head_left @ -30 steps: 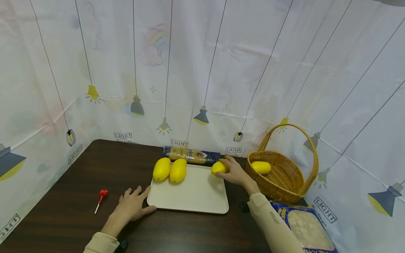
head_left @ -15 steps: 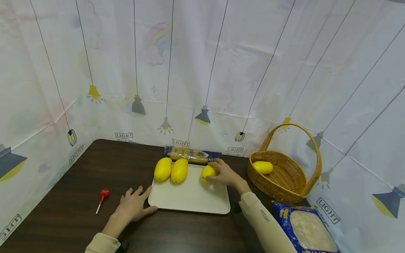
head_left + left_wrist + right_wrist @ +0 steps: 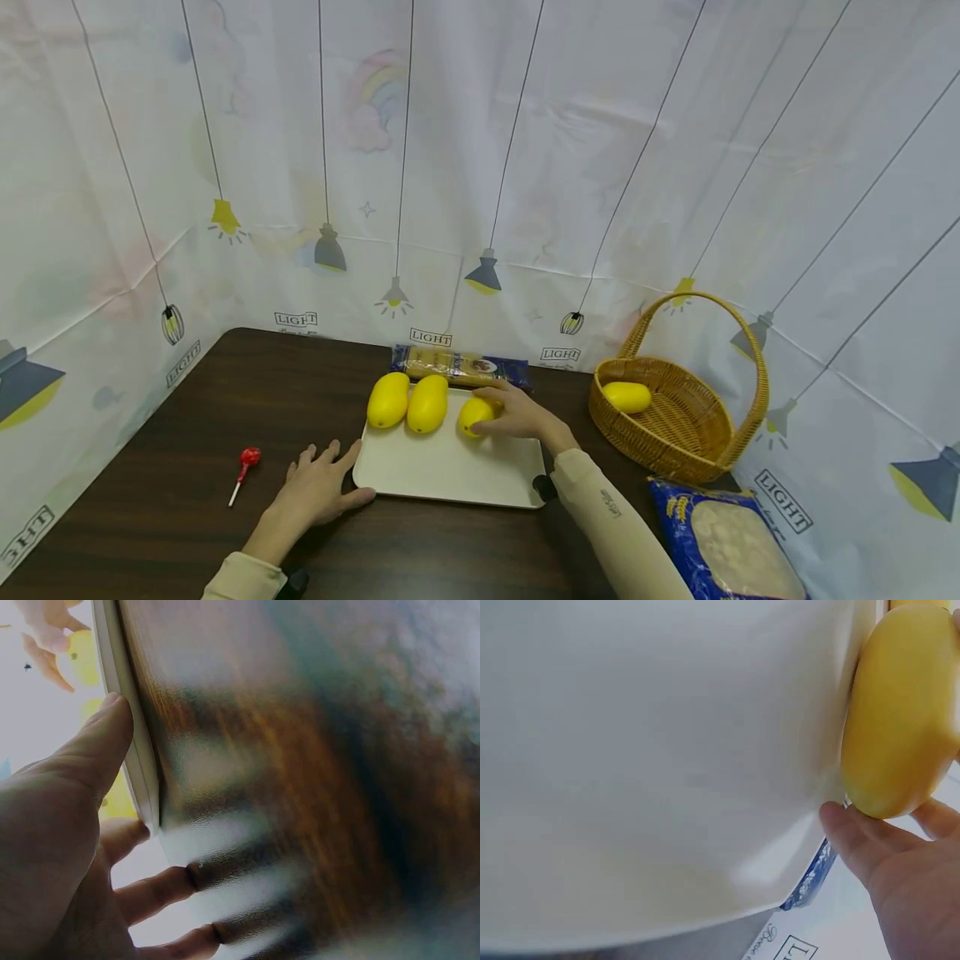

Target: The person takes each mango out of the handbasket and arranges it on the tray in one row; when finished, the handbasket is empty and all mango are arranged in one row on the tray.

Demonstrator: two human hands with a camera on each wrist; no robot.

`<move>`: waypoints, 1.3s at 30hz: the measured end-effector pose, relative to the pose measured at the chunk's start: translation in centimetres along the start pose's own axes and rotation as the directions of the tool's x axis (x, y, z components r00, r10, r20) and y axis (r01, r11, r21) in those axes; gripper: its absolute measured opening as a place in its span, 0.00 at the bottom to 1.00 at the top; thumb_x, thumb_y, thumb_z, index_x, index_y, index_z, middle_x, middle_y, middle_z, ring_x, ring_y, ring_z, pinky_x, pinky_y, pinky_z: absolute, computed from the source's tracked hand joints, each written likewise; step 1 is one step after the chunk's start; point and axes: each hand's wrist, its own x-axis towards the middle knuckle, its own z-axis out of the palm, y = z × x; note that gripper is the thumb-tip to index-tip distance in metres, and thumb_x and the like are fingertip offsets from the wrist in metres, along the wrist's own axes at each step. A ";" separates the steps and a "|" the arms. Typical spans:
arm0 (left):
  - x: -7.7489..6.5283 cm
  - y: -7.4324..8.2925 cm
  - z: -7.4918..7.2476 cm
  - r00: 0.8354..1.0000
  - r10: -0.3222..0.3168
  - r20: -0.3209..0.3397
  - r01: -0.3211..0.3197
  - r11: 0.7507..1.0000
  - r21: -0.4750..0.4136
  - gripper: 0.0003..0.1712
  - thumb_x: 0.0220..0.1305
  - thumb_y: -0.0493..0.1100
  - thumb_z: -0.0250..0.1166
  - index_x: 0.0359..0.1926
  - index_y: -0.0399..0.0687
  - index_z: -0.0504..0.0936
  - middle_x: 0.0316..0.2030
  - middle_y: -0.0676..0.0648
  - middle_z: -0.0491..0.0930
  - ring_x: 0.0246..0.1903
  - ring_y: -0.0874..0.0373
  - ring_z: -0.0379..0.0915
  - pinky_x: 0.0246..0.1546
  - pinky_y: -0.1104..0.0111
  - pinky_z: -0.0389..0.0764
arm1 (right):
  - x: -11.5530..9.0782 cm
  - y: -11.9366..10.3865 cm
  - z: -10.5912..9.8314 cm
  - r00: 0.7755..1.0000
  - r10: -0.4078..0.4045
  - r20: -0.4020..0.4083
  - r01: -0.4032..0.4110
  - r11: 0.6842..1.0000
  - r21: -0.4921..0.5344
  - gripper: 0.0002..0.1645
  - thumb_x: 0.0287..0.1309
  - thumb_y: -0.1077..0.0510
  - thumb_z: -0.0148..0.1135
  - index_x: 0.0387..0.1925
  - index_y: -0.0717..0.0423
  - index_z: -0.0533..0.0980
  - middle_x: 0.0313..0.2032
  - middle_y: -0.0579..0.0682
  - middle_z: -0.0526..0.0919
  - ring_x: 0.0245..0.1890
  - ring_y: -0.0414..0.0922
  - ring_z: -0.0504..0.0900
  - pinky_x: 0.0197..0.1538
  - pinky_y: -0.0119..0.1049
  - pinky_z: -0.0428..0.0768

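One yellow fruit [image 3: 477, 414] is at the tray's one o'clock, held in the right hand [image 3: 517, 414], whose grip is curled around it, parted only by the fruit's width. Around the pale tray [image 3: 442, 475], the left hand [image 3: 318, 487] touches the rim at nine o'clock, fingers spread, holding nothing. A second fruit [image 3: 388, 400] and a third fruit [image 3: 427, 404] lie side by side at ten and eleven. Farther out on the dark tabletop [image 3: 187, 408]: pasta packet [image 3: 453, 367], twelve; wicker basket [image 3: 637, 442] containing a fourth fruit [image 3: 628, 397], between two and three; blue bag [image 3: 731, 542], near four; red lollipop [image 3: 250, 457], nine.
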 end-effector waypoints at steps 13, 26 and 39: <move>0.0 0.0 -0.1 1.000 -0.006 0.010 0.006 1.000 -0.001 0.54 0.59 0.74 0.63 0.77 0.50 0.62 0.72 0.29 0.62 0.69 0.19 0.54 0.62 0.26 0.60 | 0.5 -0.7 0.6 0.996 0.080 -0.028 -0.077 0.994 0.075 0.46 0.47 0.32 0.72 0.69 0.34 0.71 0.76 0.57 0.52 0.73 0.63 0.61 0.70 0.68 0.64; -0.3 0.4 -0.3 1.000 -0.005 0.007 0.005 1.000 -0.023 0.53 0.59 0.72 0.64 0.76 0.49 0.62 0.72 0.28 0.62 0.68 0.17 0.53 0.62 0.26 0.61 | 1.4 -1.0 0.7 1.000 -0.026 0.004 0.026 0.999 0.020 0.44 0.50 0.36 0.71 0.69 0.38 0.71 0.76 0.56 0.57 0.75 0.60 0.60 0.72 0.66 0.63; -0.2 0.3 -0.3 1.000 -0.010 0.009 0.010 1.000 -0.018 0.53 0.59 0.72 0.64 0.76 0.49 0.62 0.73 0.28 0.62 0.69 0.17 0.53 0.62 0.26 0.60 | 1.9 -1.1 0.5 0.994 -0.097 0.050 0.099 0.995 -0.032 0.45 0.52 0.41 0.69 0.72 0.40 0.68 0.80 0.56 0.51 0.78 0.62 0.54 0.75 0.67 0.58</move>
